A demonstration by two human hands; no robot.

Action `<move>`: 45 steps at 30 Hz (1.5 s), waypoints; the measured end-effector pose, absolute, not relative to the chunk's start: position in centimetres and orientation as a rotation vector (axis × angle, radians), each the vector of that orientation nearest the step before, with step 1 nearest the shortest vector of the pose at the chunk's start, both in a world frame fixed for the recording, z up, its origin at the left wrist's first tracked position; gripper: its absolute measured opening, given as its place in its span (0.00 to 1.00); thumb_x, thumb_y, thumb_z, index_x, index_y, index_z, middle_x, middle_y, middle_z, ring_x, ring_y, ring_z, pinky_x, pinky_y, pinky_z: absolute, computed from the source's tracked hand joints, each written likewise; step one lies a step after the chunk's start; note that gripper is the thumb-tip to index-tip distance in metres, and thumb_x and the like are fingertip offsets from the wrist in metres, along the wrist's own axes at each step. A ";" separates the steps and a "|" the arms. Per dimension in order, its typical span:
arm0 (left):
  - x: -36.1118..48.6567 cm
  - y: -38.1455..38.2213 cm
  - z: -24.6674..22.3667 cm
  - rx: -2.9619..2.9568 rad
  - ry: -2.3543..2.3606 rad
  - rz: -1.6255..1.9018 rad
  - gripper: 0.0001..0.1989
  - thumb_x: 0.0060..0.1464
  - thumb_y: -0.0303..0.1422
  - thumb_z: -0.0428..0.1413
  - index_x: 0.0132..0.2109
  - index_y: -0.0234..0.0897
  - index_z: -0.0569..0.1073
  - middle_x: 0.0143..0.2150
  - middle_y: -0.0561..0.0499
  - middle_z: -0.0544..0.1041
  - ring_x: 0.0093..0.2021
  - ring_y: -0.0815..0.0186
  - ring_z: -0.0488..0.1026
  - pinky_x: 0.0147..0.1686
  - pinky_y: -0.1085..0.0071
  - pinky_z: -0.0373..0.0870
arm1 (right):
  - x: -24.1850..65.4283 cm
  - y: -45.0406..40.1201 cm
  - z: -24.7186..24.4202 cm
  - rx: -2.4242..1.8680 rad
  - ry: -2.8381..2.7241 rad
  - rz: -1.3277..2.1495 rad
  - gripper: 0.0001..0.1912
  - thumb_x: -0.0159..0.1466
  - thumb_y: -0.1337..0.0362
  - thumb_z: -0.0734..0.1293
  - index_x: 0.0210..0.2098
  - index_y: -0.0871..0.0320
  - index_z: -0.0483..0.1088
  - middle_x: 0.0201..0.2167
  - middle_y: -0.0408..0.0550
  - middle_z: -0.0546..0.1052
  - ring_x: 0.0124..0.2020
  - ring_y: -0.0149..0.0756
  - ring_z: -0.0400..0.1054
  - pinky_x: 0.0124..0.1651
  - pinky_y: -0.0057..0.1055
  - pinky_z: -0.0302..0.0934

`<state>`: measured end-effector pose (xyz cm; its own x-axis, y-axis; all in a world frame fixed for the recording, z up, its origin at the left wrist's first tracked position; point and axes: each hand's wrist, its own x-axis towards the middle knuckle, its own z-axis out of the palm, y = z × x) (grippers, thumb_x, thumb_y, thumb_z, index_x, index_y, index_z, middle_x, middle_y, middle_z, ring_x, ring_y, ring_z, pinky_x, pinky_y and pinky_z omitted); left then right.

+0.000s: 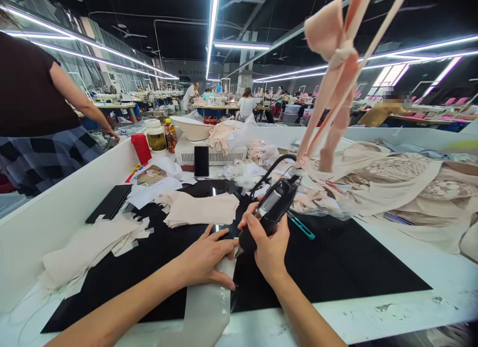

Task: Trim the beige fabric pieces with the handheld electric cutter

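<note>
My right hand point(271, 242) is wrapped round a black corded handheld electric tool point(274, 205), its lower end close to my left fingertips. Knotted pale-pink fabric strips point(336, 83) hang from above down to the tool's top. My left hand point(207, 257) lies flat with fingers spread on a translucent whitish strip point(207, 307), over the black mat point(343, 267). Whatever lies under the left fingertips is mostly hidden. Just beyond that hand rests a stack of pale-pink fabric pieces point(201, 209). Teal thread snips point(301, 226) lie right of the tool.
More pale fabric pieces point(89, 245) lie at left, near a black flat box point(109, 203). A phone point(201, 161) leans against a white scale point(182, 150). Garments point(396, 182) heap at right. A person point(41, 103) stands beyond the white left wall point(74, 197).
</note>
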<state>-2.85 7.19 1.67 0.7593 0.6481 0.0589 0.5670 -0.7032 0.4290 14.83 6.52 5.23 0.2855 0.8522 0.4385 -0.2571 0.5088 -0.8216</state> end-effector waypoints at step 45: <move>-3.2 7.3 2.4 2.489 0.917 0.192 0.24 0.54 0.55 0.68 0.46 0.43 0.73 0.59 0.45 0.78 0.76 0.41 0.54 0.72 0.33 0.38 | 14.8 5.7 5.0 -0.787 -0.998 0.809 0.21 0.59 0.61 0.76 0.48 0.52 0.67 0.32 0.39 0.78 0.26 0.33 0.72 0.33 0.32 0.72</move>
